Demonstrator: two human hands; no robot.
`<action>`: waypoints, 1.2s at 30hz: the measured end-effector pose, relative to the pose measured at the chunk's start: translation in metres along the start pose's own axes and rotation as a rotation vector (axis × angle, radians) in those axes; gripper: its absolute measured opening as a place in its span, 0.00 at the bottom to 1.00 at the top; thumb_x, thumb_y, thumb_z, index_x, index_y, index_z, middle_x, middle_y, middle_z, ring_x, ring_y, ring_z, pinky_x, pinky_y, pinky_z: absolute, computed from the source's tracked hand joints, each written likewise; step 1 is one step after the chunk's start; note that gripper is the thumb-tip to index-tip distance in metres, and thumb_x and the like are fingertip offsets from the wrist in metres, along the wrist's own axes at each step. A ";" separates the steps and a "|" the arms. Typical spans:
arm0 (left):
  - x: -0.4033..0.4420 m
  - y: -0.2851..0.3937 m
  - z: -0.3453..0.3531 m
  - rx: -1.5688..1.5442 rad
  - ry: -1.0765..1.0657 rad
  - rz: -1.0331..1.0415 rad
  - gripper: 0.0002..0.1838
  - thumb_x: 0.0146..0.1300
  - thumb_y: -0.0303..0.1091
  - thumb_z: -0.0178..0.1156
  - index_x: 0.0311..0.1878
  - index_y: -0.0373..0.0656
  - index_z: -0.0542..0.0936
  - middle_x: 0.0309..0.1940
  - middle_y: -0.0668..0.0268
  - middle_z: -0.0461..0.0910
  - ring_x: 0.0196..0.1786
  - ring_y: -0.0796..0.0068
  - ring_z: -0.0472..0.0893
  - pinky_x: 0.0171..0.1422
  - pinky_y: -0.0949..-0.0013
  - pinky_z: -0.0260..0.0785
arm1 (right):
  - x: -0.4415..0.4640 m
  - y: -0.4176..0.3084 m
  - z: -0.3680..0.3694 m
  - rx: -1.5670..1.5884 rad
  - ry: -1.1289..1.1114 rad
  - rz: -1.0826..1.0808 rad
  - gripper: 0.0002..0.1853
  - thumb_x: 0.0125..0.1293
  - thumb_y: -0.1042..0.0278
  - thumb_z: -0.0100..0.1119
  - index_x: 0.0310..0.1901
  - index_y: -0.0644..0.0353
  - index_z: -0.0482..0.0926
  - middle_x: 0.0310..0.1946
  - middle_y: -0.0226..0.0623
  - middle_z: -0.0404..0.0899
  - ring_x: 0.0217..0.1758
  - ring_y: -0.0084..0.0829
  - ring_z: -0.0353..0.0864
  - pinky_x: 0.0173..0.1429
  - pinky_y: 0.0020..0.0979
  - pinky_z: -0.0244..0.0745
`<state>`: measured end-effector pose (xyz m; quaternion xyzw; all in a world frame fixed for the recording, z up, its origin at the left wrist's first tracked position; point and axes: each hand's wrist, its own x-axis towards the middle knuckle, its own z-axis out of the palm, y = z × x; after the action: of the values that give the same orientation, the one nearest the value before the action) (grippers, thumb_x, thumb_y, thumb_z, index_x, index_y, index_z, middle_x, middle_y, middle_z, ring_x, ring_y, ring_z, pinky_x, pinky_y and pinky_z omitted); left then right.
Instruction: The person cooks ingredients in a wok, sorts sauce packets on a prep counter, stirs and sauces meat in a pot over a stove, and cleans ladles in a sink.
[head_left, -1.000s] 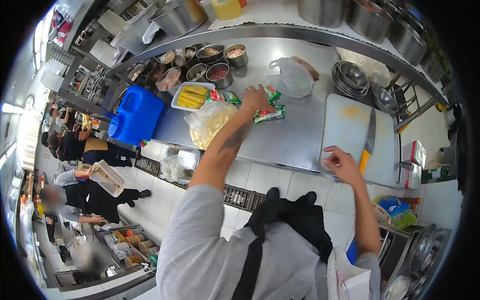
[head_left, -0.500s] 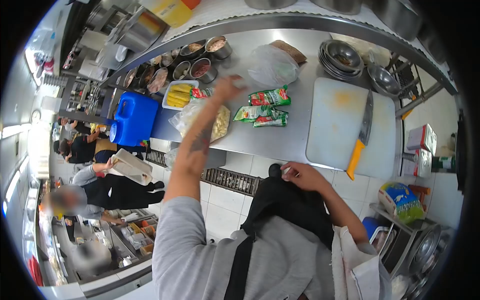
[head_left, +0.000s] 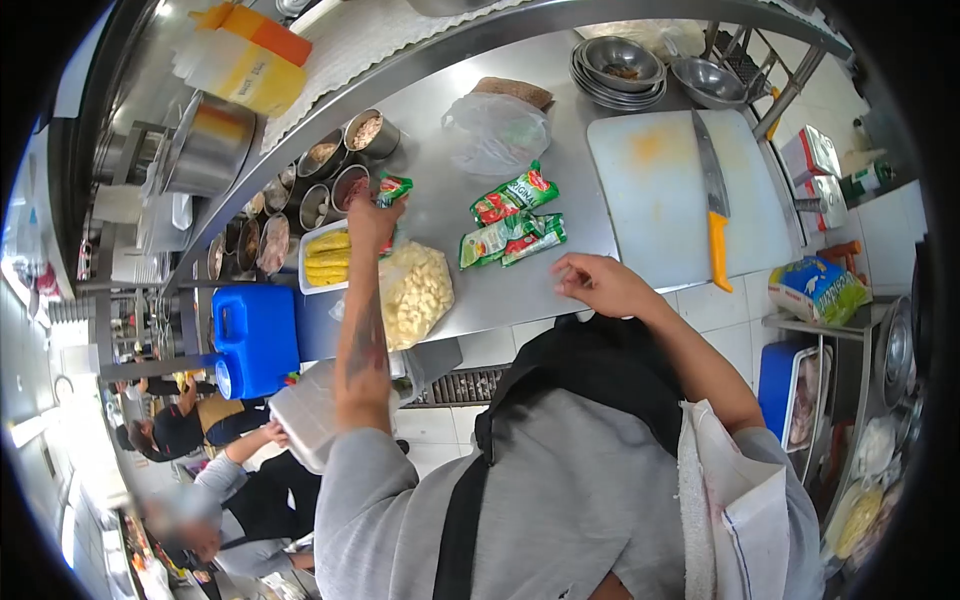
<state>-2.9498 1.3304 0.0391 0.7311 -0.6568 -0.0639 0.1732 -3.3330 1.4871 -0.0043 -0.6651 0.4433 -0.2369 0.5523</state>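
Note:
Fingers bent over it, my left hand (head_left: 372, 218) is closed on a green and red packet (head_left: 393, 190) beside the tray of yellow food (head_left: 327, 257). A clear bag of pale yellow chunks (head_left: 415, 295) lies just below that hand. More green and red packets (head_left: 513, 200) rest in a loose pile on the steel table (head_left: 430, 170), between my two hands. Over the table's front edge hovers my right hand (head_left: 600, 284), its fingers curled; whether anything is between them is too small to tell.
On the right are a white cutting board (head_left: 650, 190), an orange-handled knife (head_left: 716, 215) and stacked metal bowls (head_left: 620, 70). A blue jug (head_left: 262, 335) and metal pots (head_left: 370, 135) stand left. Behind, a person holds a plastic container (head_left: 308, 415).
My left hand has left the loose packets and moved left to the packet by the yellow food. My right hand has shifted from near the cutting board to the table's front edge. The view has turned.

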 end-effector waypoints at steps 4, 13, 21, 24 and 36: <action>-0.075 0.066 0.033 -1.086 -0.167 -0.051 0.14 0.60 0.23 0.65 0.51 0.36 0.82 0.42 0.67 0.85 0.42 0.79 0.83 0.50 0.69 0.74 | 0.023 -0.025 0.041 0.018 0.369 -0.227 0.29 0.66 0.57 0.69 0.63 0.61 0.74 0.46 0.47 0.83 0.46 0.36 0.83 0.52 0.35 0.78; -0.101 0.093 0.090 -1.643 -0.452 -0.339 0.12 0.69 0.34 0.66 0.50 0.37 0.82 0.42 0.65 0.85 0.41 0.77 0.83 0.46 0.71 0.77 | 0.032 0.012 0.040 0.831 -0.075 0.084 0.30 0.71 0.63 0.65 0.70 0.64 0.66 0.54 0.34 0.79 0.54 0.22 0.79 0.59 0.27 0.74; -0.093 0.093 0.081 -1.185 -0.648 -0.113 0.06 0.68 0.30 0.67 0.39 0.37 0.86 0.35 0.67 0.86 0.35 0.82 0.81 0.44 0.74 0.74 | 0.011 0.029 0.050 0.919 -0.019 0.173 0.32 0.65 0.70 0.70 0.68 0.65 0.68 0.54 0.35 0.80 0.55 0.24 0.80 0.63 0.28 0.74; -0.099 0.102 0.081 -1.509 -0.675 -0.267 0.05 0.67 0.29 0.67 0.37 0.37 0.85 0.33 0.68 0.85 0.35 0.83 0.80 0.43 0.75 0.74 | 0.007 0.030 0.039 0.959 -0.046 0.179 0.32 0.65 0.70 0.70 0.68 0.64 0.68 0.53 0.35 0.81 0.55 0.26 0.80 0.62 0.30 0.75; -0.005 0.079 0.050 -0.884 -0.249 0.322 0.10 0.65 0.36 0.69 0.40 0.39 0.87 0.36 0.64 0.87 0.35 0.76 0.83 0.44 0.70 0.75 | 0.004 0.004 -0.035 0.280 0.458 0.149 0.20 0.68 0.57 0.68 0.52 0.67 0.82 0.37 0.36 0.87 0.41 0.26 0.85 0.49 0.30 0.78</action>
<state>-3.0405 1.3209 0.0187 0.4631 -0.6874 -0.3963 0.3949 -3.3611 1.4654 0.0007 -0.4770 0.5671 -0.3986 0.5403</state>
